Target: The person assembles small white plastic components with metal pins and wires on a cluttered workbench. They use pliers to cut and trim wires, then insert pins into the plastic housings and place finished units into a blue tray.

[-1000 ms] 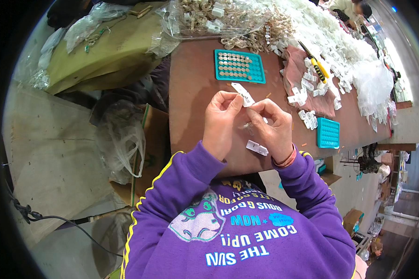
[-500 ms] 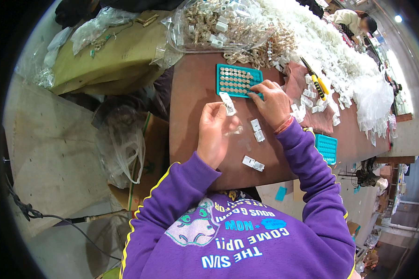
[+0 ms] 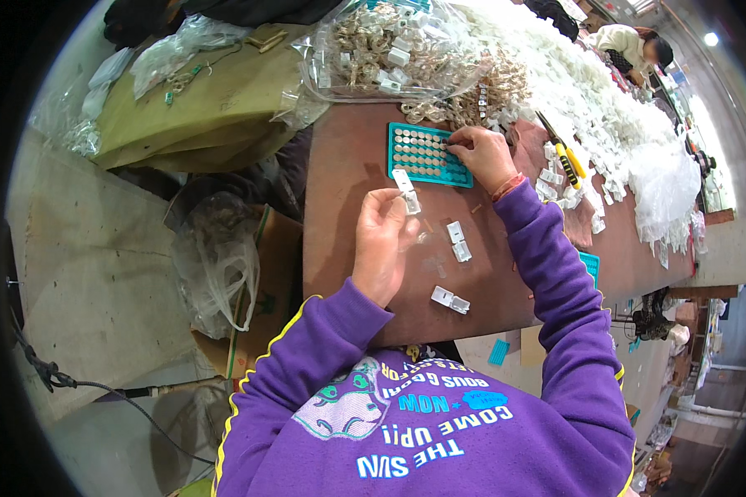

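Observation:
My left hand (image 3: 383, 236) pinches a small white plastic casing (image 3: 403, 182) between thumb and fingers, upright above the brown tabletop. Just right of it lies a teal tray (image 3: 392, 170) with rows of silver, round button cells (image 3: 414, 149). My right hand (image 3: 487, 159) reaches to the tray's right side, thumb and fingertips brought together over the end of an upper row. Whatever is between those fingertips is too small to make out. Two more white casings, one (image 3: 458, 242) near the middle and another (image 3: 450, 300) closer to me, lie on the table.
Beyond the tray sits a clear bag (image 3: 389, 62) of wired parts, beside a large heap of white pieces (image 3: 572, 91). Yellow-handled pliers (image 3: 569, 161) rest on a pink cloth (image 3: 582, 224) at the right. A second teal tray (image 3: 589, 267) is partly behind my right sleeve. Another person (image 3: 626, 45) sits far right.
My right hand has moved from the tray's lower right corner up to its upper right side. My left hand still holds the white casing in nearly the same place.

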`<action>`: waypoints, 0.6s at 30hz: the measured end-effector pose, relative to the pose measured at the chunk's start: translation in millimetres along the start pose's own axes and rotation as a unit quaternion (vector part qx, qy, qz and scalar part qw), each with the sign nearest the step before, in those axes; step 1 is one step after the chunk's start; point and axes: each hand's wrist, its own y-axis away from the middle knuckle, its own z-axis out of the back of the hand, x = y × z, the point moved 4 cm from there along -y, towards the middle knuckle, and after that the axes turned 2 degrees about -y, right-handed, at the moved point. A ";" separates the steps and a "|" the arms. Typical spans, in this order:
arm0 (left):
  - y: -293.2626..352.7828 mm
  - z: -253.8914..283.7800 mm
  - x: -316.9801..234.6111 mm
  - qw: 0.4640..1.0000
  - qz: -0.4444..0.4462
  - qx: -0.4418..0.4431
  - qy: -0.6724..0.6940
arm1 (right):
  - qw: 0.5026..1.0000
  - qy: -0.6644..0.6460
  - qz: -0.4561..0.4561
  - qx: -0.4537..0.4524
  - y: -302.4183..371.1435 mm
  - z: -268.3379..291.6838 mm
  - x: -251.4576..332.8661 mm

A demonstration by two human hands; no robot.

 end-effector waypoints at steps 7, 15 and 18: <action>-1.2 0.3 -0.9 0.999 0.033 0.037 0.017 | 0.996 -0.045 -0.080 0.002 5.0 14.9 26.6; 1.0 -2.5 5.8 0.997 0.035 0.070 -0.026 | 0.981 -0.171 0.091 -0.006 78.8 45.3 121.8; 2.2 -3.6 5.7 0.996 0.021 0.074 -0.037 | 0.986 -0.099 0.114 -0.074 84.6 42.5 132.7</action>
